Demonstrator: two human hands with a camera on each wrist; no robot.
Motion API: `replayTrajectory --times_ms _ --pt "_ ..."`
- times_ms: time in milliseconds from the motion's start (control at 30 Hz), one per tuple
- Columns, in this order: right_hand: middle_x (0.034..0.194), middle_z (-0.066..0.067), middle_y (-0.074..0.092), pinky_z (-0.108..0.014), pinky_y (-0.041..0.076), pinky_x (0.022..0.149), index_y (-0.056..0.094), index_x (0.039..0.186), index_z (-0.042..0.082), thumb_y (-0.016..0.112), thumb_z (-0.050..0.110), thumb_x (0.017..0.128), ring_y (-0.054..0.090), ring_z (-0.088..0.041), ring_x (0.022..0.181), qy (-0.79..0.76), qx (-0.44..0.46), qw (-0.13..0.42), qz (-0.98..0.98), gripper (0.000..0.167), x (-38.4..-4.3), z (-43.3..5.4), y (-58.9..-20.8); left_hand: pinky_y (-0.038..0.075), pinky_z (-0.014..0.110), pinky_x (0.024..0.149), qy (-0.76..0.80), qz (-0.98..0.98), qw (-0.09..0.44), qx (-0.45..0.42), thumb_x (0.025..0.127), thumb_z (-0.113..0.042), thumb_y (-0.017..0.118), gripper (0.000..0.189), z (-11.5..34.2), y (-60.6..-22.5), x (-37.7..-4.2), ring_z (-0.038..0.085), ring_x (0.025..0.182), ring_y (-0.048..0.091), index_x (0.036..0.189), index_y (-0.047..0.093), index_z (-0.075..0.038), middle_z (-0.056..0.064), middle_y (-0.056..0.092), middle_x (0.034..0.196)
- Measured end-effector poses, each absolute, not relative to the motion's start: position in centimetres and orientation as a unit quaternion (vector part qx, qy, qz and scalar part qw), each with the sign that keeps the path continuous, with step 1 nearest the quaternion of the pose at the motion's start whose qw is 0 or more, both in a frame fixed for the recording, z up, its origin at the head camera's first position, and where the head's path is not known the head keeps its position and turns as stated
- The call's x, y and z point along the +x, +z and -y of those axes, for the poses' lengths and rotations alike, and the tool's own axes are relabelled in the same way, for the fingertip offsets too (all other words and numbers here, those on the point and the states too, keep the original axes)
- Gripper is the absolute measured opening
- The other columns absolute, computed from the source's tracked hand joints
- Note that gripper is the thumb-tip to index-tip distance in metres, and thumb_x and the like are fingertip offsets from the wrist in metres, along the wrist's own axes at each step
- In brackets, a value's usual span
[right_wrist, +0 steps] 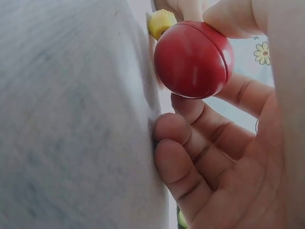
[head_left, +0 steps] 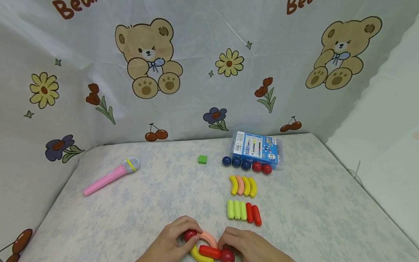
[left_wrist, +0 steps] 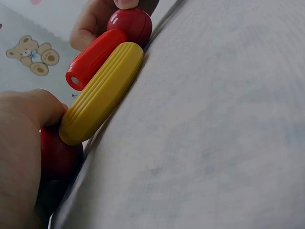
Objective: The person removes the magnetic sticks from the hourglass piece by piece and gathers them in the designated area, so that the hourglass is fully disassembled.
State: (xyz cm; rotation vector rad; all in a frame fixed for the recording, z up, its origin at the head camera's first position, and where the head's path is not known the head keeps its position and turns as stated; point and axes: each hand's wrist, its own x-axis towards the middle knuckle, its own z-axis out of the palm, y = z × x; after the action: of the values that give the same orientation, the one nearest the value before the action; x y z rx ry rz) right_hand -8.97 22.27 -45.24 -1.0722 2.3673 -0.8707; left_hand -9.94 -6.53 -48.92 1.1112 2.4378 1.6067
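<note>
Near the front edge, my left hand (head_left: 175, 240) grips a red ball (head_left: 190, 235) between thumb and fingers. A pink curved rod (head_left: 208, 238) and a yellow curved rod (head_left: 200, 256) run from that ball toward a second red ball (head_left: 227, 255). My right hand (head_left: 253, 247) pinches this second ball; the right wrist view has the thumb on top of it (right_wrist: 193, 59) and fingers curled beside it. A short red rod (head_left: 209, 251) with a pale round end spot touches the second ball, its other end reaching over the yellow rod.
Beyond the hands lie a row of lime rods (head_left: 237, 210) and red rods (head_left: 250, 213), then curved rods (head_left: 243, 186). Blue balls (head_left: 236, 162) and red balls (head_left: 262, 167) line a blue box (head_left: 255, 147). A green cube (head_left: 202, 159) and pink toy microphone (head_left: 111, 177) lie leftward.
</note>
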Motion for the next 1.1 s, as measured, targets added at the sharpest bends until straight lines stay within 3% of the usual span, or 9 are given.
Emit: replayTrajectory --times_ms 267,500,1100 --pt "0.098 0.022 0.054 -0.015 0.050 0.074 0.066 0.119 0.029 0.071 0.046 0.096 0.051 0.009 0.084 -0.338 -0.367 0.218 -0.839 0.029 -9.01 -22.36 -45.07 0.058 0.024 0.080 0.510 -0.782 0.004 0.358 0.103 -0.020 0.065 0.015 6.55 -49.05 -10.00 0.003 0.096 0.062 0.115 0.067 -0.029 -0.012 0.065 0.112" --pt "0.104 0.022 0.057 -0.017 0.051 0.080 0.063 0.121 0.031 0.072 0.048 0.095 0.053 0.008 0.090 -0.348 -0.367 0.228 -0.832 0.032 -9.01 -22.44 -45.18 0.058 0.024 0.079 0.512 -0.782 0.007 0.355 0.103 -0.021 0.066 0.015 6.53 -49.14 -9.98 0.003 0.096 0.062 0.115 0.068 -0.029 -0.011 0.065 0.112" --pt "0.102 0.019 0.057 -0.017 0.051 0.075 0.060 0.114 0.032 0.078 0.041 0.092 0.054 0.006 0.089 -0.423 -0.322 0.232 -0.815 0.030 -8.85 -22.77 -44.58 0.057 0.023 0.080 0.502 -0.793 0.024 0.345 0.104 -0.024 0.064 0.014 6.59 -48.94 -10.03 0.002 0.095 0.061 0.115 0.068 -0.030 -0.013 0.066 0.112"
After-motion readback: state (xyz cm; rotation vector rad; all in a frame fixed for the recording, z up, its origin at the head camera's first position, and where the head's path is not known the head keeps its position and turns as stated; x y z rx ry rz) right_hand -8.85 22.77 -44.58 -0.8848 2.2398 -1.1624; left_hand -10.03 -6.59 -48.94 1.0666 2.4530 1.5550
